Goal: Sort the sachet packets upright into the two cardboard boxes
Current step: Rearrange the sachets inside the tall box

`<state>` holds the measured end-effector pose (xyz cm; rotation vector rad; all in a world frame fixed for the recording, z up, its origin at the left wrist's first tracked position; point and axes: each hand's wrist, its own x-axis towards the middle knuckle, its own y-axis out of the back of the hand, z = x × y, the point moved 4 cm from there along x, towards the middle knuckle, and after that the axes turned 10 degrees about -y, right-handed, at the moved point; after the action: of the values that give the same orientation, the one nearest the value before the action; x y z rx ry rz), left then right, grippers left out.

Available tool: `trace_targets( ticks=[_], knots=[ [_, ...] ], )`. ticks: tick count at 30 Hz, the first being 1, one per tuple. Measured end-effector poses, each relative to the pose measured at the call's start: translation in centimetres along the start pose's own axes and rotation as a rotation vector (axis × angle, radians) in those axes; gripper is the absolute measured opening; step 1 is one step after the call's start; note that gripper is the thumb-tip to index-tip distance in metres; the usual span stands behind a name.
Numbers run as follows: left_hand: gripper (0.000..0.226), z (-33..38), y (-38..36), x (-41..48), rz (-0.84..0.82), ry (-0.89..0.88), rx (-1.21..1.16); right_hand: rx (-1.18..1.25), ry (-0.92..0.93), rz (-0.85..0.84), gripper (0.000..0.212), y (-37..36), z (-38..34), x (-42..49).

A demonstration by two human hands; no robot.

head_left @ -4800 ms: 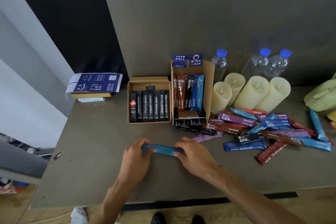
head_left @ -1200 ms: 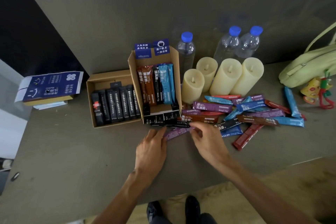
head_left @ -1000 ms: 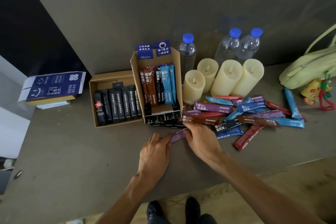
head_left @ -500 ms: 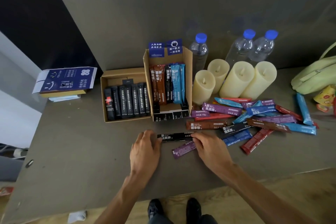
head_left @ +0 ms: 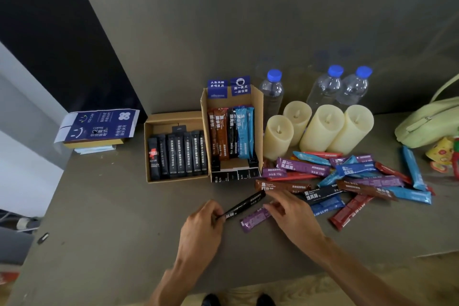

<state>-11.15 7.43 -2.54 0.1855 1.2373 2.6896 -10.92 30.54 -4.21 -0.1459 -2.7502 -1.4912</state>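
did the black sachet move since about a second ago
Yes. The black sachet has come away from the tall box toward the person and now slants, its near end pinched by the left hand.

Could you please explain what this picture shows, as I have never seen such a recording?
No machine here: a person wears a camera on the head, looking down at their two bare hands. The left hand pinches one end of a slim black sachet; the right hand is at its other end, grip unclear, beside a purple sachet on the grey table. Behind stand a low cardboard box of black sachets and a taller cardboard box holding brown, black and blue ones upright. Rightward lie a loose pile of coloured sachets, cream candles, clear water bottles and a pale green bag.
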Motion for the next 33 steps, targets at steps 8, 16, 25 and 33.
trace_targets(
  ticks=[8,16,25,33],
  knots=[
    [0.022,5.0,5.1,1.6,0.197,-0.373,-0.055,0.093,-0.014,-0.160,0.027,0.3,-3.4,0.8],
    [0.032,4.7,5.2,1.7,0.294,-0.163,-0.251,0.429,-0.266,-0.095,0.005,0.7,-5.5,0.9],
    [0.016,2.4,5.9,8.1,0.321,-0.039,-0.112,0.590,-0.347,-0.172,0.014,0.0,-11.0,7.8],
    [0.009,2.0,6.0,9.3,0.260,-0.030,-0.136,0.358,-0.336,-0.170,0.015,-2.2,-11.6,12.0]
  ],
)
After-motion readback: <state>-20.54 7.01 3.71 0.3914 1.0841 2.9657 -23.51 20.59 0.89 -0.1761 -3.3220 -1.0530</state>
